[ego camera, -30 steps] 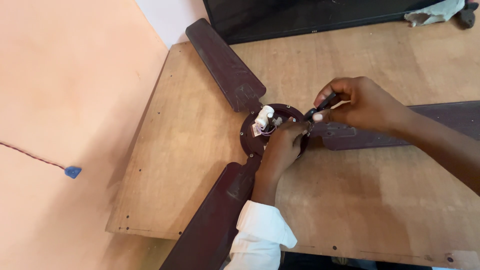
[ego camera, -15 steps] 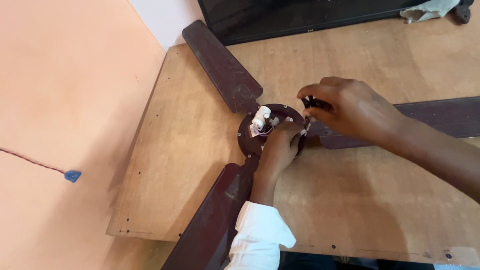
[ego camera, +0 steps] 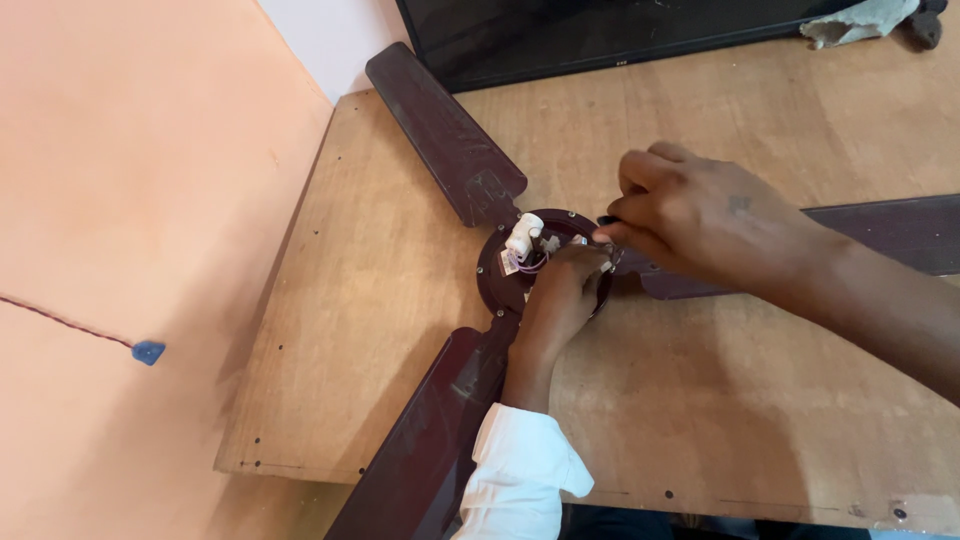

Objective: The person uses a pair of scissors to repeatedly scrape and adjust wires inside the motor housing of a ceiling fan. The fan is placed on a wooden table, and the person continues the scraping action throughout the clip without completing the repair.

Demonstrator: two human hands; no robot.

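Nearest to me, at 6 o'clock, the dark maroon fan blade runs under my white sleeve cuff. My left hand goes up from there and rests on the round dark maroon motor hub of the ceiling fan, which lies on the pale plywood surface. Its fingers are curled and closed near the thin wires; I cannot tell exactly what they pinch. I think it is good to press the hub firmly here, so it does not turn.

My right hand comes in from 3 o'clock, fingers closed around a small dark tool whose tip is hidden. I should keep it straight and turn slowly, not to slip onto the wires.

At 10 o'clock on the hub stands the small white cylindrical capacitor. Farther, a second blade points to 11 o'clock and a third blade to 3 o'clock.
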